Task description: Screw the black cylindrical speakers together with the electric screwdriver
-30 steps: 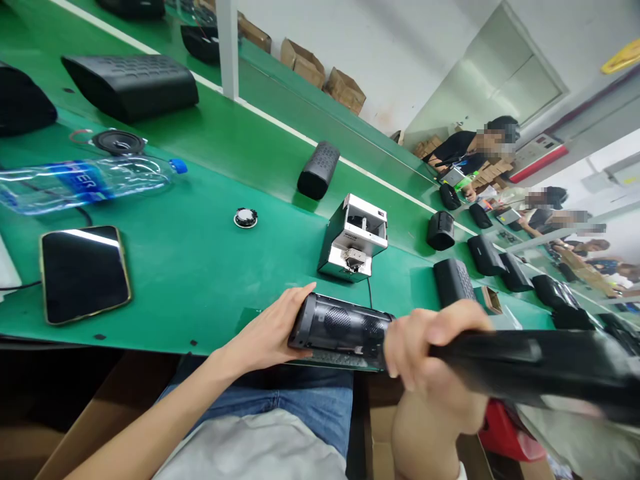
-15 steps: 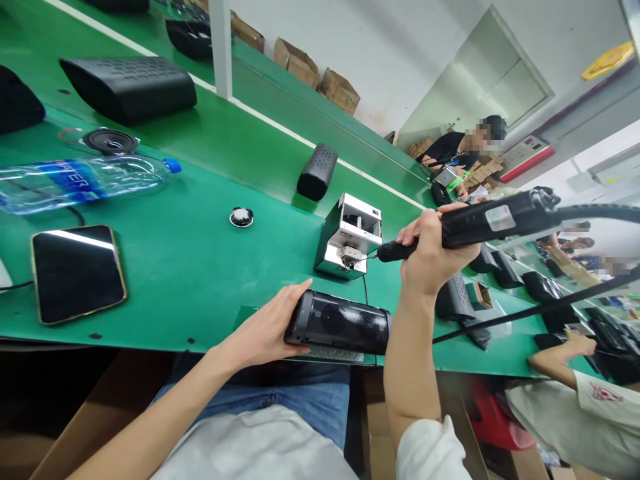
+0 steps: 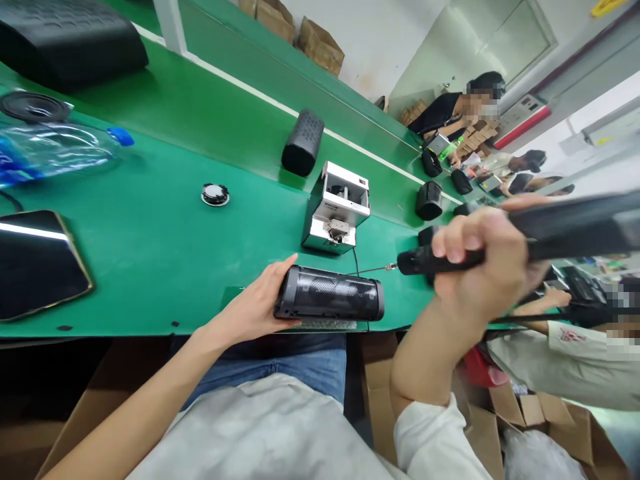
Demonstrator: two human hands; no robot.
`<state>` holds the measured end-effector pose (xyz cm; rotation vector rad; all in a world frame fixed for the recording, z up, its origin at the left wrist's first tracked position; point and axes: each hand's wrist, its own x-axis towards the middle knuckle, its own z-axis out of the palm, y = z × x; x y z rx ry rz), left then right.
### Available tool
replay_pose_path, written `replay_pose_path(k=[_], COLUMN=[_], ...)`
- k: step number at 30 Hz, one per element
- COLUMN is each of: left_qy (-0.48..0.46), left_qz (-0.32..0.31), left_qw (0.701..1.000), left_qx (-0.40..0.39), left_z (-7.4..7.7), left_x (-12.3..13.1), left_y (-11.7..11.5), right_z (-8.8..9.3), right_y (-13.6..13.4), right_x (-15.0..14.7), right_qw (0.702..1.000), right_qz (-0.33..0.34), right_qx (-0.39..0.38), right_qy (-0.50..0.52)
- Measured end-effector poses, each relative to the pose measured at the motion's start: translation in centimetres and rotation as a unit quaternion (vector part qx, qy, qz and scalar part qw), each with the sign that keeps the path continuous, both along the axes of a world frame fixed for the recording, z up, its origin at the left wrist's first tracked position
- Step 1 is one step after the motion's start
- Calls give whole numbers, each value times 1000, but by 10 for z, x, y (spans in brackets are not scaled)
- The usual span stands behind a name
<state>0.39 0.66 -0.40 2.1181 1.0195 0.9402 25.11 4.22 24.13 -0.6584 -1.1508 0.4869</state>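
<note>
My left hand (image 3: 263,297) grips the left end of a black speaker housing (image 3: 330,293) at the front edge of the green table. Two round drivers show faintly through its dark front. My right hand (image 3: 480,257) is wrapped round a black electric screwdriver (image 3: 440,261), held above the table to the right and blurred by motion. Its thin bit points left, over the speaker's upper right edge; I cannot tell whether the tip touches it. Behind the speaker stands a white and black screw feeder (image 3: 337,210).
A round speaker driver (image 3: 215,194) lies left of the feeder. Further left are a phone (image 3: 40,263), a plastic bottle (image 3: 70,150) and a larger driver (image 3: 35,107). A dark textured speaker (image 3: 303,143) stands behind. Co-workers sit along the table at right; cardboard boxes (image 3: 545,413) stand below.
My right hand has drawn the screwdriver away from the screw feeder, rightward and toward me, so its bit is now over the speaker. My left hand keeps its grip. The view has shifted.
</note>
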Motion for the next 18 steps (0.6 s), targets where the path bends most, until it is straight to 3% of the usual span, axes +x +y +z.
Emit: replay_pose_path(k=[4, 7, 15, 18], left_qy=[0, 3, 18, 29], left_qz=[-1, -2, 12, 10], left_qw=[1000, 1000, 1000, 999], left_qx=[6, 4, -11, -27], left_z=[-4, -6, -7, -7], left_x=[-3, -4, -5, -6], left_y=[2, 3, 4, 2], right_z=[15, 8, -20, -31], right_y=[-54, -77, -84, -85], right_x=[30, 40, 10, 5], right_qw=[999, 997, 998, 998], right_qz=[19, 34, 32, 23], right_qx=[-16, -12, -10, -42], right_qy=[-36, -63, -53, -50])
